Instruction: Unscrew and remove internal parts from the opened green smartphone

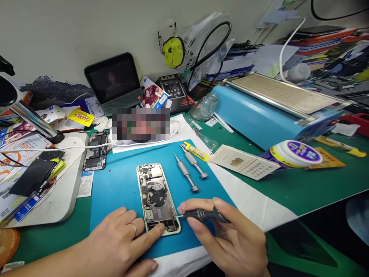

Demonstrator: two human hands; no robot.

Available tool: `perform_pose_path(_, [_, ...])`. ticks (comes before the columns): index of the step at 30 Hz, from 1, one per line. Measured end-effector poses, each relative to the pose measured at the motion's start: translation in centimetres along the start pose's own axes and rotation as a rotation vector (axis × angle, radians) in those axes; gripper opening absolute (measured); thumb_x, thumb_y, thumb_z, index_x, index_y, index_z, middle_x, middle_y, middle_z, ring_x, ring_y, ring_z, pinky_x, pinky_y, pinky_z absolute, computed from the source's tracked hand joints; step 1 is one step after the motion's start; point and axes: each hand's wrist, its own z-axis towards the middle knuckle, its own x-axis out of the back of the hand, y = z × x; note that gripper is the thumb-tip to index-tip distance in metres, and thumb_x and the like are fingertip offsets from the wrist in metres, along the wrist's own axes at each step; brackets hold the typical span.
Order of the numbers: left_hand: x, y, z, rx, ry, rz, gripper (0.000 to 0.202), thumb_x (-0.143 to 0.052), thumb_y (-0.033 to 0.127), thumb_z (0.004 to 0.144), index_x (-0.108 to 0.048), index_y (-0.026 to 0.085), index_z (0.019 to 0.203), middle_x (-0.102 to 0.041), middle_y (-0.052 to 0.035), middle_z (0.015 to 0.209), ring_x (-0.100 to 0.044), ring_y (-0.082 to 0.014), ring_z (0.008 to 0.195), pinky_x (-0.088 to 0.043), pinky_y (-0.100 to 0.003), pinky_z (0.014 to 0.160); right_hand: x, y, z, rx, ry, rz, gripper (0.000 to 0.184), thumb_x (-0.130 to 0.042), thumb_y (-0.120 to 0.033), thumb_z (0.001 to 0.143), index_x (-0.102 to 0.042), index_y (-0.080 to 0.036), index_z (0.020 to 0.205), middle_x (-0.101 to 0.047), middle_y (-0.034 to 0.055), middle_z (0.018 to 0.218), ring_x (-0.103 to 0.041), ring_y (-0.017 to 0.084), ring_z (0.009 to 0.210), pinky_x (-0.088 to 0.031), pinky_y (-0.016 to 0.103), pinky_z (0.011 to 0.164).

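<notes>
An opened phone with its insides exposed lies on a blue work mat. My left hand, a ring on one finger, rests on the mat with its fingers spread, one fingertip pressing the phone's near left corner. My right hand is closed round a black screwdriver, whose thin tip points left at the phone's lower right edge. Two silver screwdrivers lie on the mat just beyond the phone.
A second opened phone lies at the mat's far left. A blue machine with a metal plate, a tape roll, a glass jar, a small screen, a card and a lamp base surround the mat.
</notes>
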Motion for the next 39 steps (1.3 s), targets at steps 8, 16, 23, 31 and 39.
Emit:
perform_pose_path(8, [0.17, 0.06, 0.16, -0.008, 0.020, 0.002, 0.046, -0.038, 0.044, 0.113, -0.052, 0.015, 0.146, -0.066, -0.0026, 0.087, -0.061, -0.0209, 0.073, -0.044, -0.038, 0.066, 0.05, -0.02, 0.01, 0.012, 0.004, -0.037, 0.059, -0.064, 0.001, 0.094, -0.052, -0.022, 0.147, -0.080, 0.0062, 0.103, -0.080, 0.018, 0.087, -0.071, 0.031, 0.077])
perform_pose_path(16, [0.15, 0.02, 0.02, -0.018, 0.007, -0.005, 0.047, -0.041, 0.043, 0.112, -0.049, 0.014, 0.148, -0.066, -0.0029, 0.088, -0.062, -0.0217, 0.075, -0.045, -0.039, 0.066, 0.09, 0.02, 0.09, 0.000, 0.001, -0.021, 0.061, -0.065, 0.002, 0.092, -0.053, -0.024, 0.146, -0.081, 0.0049, 0.102, -0.081, 0.018, 0.085, -0.071, 0.030, 0.078])
perform_pose_path(23, [0.10, -0.03, 0.07, -0.012, -0.012, 0.006, 0.049, -0.047, 0.045, 0.110, -0.048, 0.014, 0.148, -0.067, -0.0028, 0.089, -0.061, -0.0216, 0.075, -0.044, -0.039, 0.066, 0.12, 0.00, -0.19, 0.012, 0.017, -0.038, 0.062, -0.066, 0.001, 0.093, -0.052, -0.024, 0.148, -0.081, 0.0062, 0.105, -0.081, 0.019, 0.089, -0.072, 0.033, 0.078])
perform_pose_path(31, [0.03, 0.02, -0.05, 0.000, -0.007, 0.019, 0.052, -0.052, 0.048, 0.108, -0.048, 0.015, 0.148, -0.067, -0.0023, 0.089, -0.062, -0.0218, 0.075, -0.043, -0.039, 0.067, 0.30, -0.10, -0.01, -0.020, 0.001, -0.046, 0.057, -0.069, -0.001, 0.091, -0.059, -0.029, 0.140, -0.082, 0.0033, 0.102, -0.082, 0.020, 0.080, -0.072, 0.030, 0.074])
perform_pose_path(39, [-0.03, -0.04, 0.13, -0.009, 0.009, 0.004, 0.048, -0.048, 0.045, 0.110, -0.050, 0.014, 0.146, -0.068, -0.0029, 0.089, -0.062, -0.0218, 0.074, -0.044, -0.039, 0.067, 0.68, -0.77, 0.61, 0.110, 0.055, -0.095, 0.081, -0.065, 0.001, 0.092, -0.041, -0.030, 0.163, -0.083, 0.0012, 0.093, -0.081, 0.016, 0.073, -0.069, 0.022, 0.062])
